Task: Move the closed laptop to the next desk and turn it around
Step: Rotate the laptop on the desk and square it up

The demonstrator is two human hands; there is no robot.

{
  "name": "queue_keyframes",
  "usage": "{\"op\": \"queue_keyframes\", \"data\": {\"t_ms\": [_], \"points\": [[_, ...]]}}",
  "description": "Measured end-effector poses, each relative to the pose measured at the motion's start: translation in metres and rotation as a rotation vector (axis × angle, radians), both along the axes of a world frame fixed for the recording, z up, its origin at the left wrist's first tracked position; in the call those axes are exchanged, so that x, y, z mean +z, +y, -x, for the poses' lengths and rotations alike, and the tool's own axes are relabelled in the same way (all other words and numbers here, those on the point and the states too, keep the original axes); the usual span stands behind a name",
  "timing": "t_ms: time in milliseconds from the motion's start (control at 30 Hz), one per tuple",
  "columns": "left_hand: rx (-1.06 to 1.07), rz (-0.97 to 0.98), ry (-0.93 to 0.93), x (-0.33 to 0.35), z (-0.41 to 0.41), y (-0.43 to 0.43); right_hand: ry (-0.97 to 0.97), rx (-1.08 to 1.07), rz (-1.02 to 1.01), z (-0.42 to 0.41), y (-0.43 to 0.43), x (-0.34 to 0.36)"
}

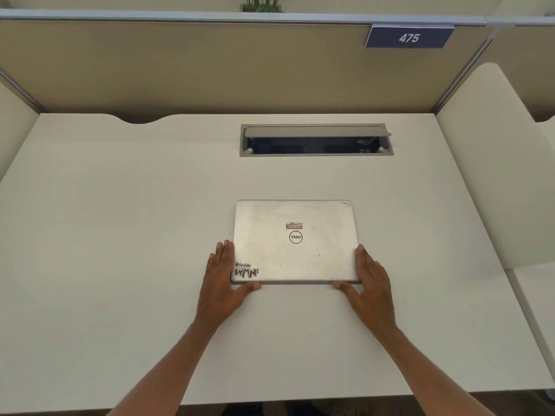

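Note:
A closed silver laptop (295,244) with stickers on its lid lies flat on the white desk (120,250), near the middle. My left hand (222,280) rests against the laptop's left near corner, fingers along the side edge and thumb on the front edge. At the right near corner my right hand (368,279) mirrors it, fingers along the right side and thumb at the front edge. Both hands touch the laptop; it still lies on the desk surface.
An open grey cable box (315,141) is set into the desk behind the laptop. A beige partition (210,64) with a blue sign reading 475 (409,37) closes the back. A white side divider (492,163) separates the neighbouring desk (537,295) on the right.

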State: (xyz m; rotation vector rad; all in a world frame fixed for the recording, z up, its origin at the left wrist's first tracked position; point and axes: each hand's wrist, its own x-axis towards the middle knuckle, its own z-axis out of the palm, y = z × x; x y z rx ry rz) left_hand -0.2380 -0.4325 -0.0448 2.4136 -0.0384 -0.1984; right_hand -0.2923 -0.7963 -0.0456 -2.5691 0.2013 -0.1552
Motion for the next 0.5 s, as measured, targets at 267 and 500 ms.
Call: {"op": "queue_keyframes", "data": {"t_ms": [267,500], "points": [[0.001,-0.005,-0.049,0.0004,0.0011,-0.0018,-0.016,0.011,0.016,-0.0016,-0.0001,-0.0006],[-0.021,-0.043,-0.103,-0.0037,0.0021,-0.0022,-0.024,0.005,0.032,-0.0019,0.0007,-0.0006]]}}
